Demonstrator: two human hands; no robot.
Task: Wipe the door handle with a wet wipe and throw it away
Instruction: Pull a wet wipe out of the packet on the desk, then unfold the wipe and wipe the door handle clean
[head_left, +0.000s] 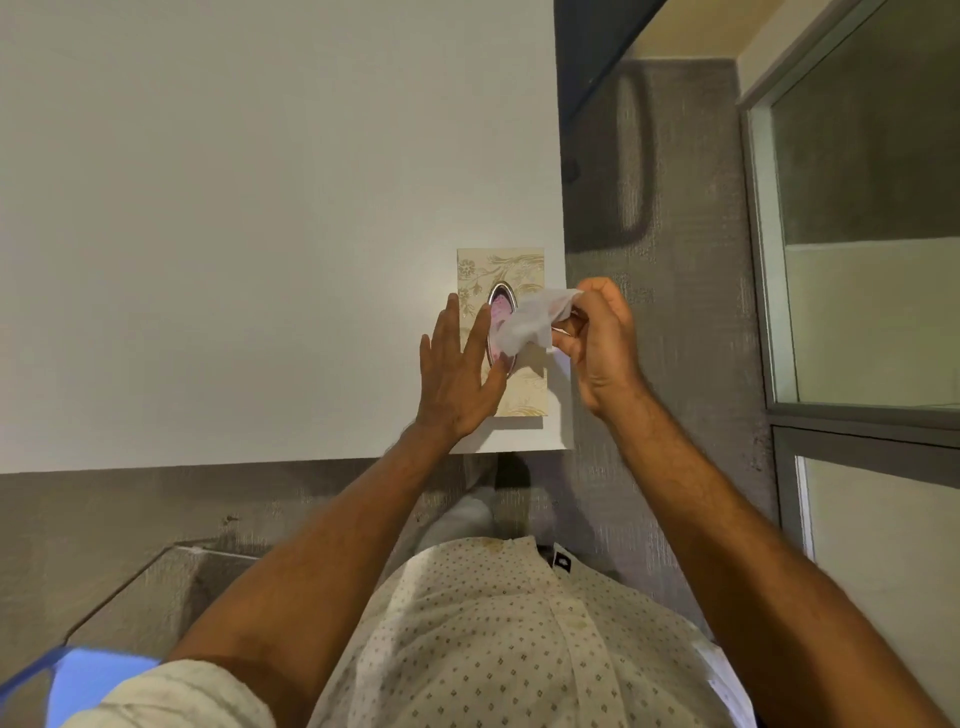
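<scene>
Wet wipe (530, 319) half out of the tissue box (519, 395) at the worktop's (208, 208) right edge; my right grip (597, 338) pinches it, left grip (457, 374) flat, spread, pressing the box.

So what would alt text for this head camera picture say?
The right hand pulls a white wet wipe from a patterned box on a white surface, while the left hand lies flat, steadying the box.

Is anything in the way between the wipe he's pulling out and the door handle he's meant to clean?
That can't be judged: no door handle shows in this view. The right hand is pulling the wet wipe from the box, steadied by the left hand.
</scene>
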